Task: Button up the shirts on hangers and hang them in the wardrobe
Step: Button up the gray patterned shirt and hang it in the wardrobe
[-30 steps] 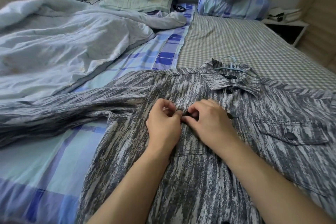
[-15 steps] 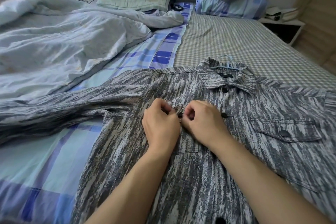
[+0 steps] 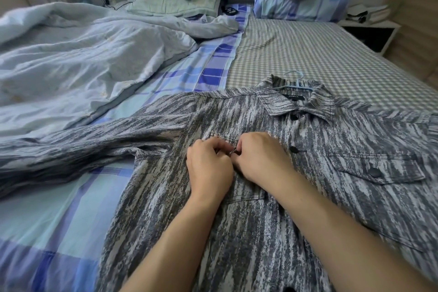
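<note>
On a bed (image 3: 308,54) with plaid and checked sheets, a grey streaked shirt (image 3: 248,232) lies face up on a pale blue hanger (image 3: 297,83), its hook showing above the collar; the left hand (image 3: 208,173) and right hand (image 3: 260,159) meet at the left chest pocket flap — fingers (image 3: 219,149) of both curled, pinching the fabric between them; two dark front buttons (image 3: 294,148) sit fastened just beside the right hand; a rumpled duvet (image 3: 83,59) lies to the left.
</note>
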`<state>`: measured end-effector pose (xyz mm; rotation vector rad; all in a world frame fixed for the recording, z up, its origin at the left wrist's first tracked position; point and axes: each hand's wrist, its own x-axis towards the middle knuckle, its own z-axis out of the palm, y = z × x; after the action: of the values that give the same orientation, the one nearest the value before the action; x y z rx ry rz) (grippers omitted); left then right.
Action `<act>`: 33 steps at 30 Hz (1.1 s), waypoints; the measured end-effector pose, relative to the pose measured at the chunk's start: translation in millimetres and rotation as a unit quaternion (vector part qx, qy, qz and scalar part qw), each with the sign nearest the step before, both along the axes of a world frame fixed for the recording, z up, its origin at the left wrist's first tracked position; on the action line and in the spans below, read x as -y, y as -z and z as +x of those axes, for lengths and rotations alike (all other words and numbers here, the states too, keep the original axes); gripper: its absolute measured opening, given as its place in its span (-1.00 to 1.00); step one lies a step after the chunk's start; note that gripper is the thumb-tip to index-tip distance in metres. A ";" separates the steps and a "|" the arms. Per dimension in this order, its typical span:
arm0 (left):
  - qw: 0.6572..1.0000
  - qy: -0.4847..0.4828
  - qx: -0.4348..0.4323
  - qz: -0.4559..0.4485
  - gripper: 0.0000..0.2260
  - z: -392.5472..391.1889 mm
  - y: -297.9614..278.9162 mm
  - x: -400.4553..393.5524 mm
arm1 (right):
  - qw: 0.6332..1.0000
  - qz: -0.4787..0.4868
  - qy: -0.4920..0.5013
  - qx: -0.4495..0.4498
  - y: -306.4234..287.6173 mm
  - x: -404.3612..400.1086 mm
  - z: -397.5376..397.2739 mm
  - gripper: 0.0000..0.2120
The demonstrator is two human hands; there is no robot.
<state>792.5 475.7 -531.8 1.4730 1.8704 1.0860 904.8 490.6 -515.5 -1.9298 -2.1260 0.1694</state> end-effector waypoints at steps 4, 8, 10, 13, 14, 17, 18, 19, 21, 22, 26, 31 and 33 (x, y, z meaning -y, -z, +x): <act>1.000 -0.002 0.003 -0.006 -0.63 1.6 0.3 -0.9 | 0.999 -0.036 -0.003 -0.023 -5.4 -2.4 4.3 -0.81; 0.998 -0.006 -0.053 -0.015 -0.63 5.4 1.2 1.4 | 0.996 -0.051 -0.022 -0.071 -4.4 -4.6 15.0 -0.83; 0.996 -0.006 -0.084 -0.015 -0.63 8.4 1.4 4.1 | 0.995 -0.047 -0.026 -0.080 -1.1 -5.2 15.6 -0.81; 0.994 -0.013 -0.107 -0.007 -0.65 11.0 1.9 6.1 | 0.993 -0.055 -0.029 -0.097 -1.1 -7.3 17.9 -0.81; 0.994 -0.013 -0.104 -0.008 -0.66 10.8 2.6 5.8 | 0.992 -0.060 -0.029 -0.104 -1.6 -7.9 19.0 -0.82; 0.997 -0.011 -0.071 -0.001 -0.67 8.4 0.5 6.4 | 0.989 -0.071 -0.031 -0.124 -2.9 -8.1 20.0 -0.85; 0.998 -0.012 -0.057 -0.001 -0.67 7.1 -0.4 6.8 | 0.989 -0.073 -0.033 -0.122 -3.7 -8.5 19.9 -0.86; 0.999 -0.016 -0.042 -0.005 -0.67 5.7 -0.7 7.1 | 0.989 -0.076 -0.037 -0.118 -4.8 -9.3 20.7 -0.86; 1.000 -0.016 -0.011 -0.022 -0.66 4.2 -0.3 5.3 | 0.987 -0.092 -0.052 -0.117 -7.9 -11.0 24.7 -0.89; 1.000 -0.013 0.007 -0.026 -0.65 4.0 -0.3 4.5 | 0.986 -0.103 -0.062 -0.119 -9.2 -11.5 27.3 -0.90; 0.999 -0.005 0.036 -0.032 -0.66 4.9 10.8 -1.2 | 0.989 -0.089 -0.077 -0.091 -7.8 -11.6 31.7 -0.92; 0.999 -0.024 0.020 -0.011 -0.60 3.4 5.6 -0.4 | 0.990 -0.043 -0.095 -0.099 -7.2 -8.5 26.0 -0.95; 0.999 -0.024 0.023 -0.005 -0.60 2.7 7.5 -0.2 | 0.993 -0.050 -0.096 -0.037 -9.4 -8.2 19.3 -0.91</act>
<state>795.2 475.9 -539.3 1.3923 1.8858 1.1227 924.1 498.8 -506.1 -1.7384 -2.2918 0.3856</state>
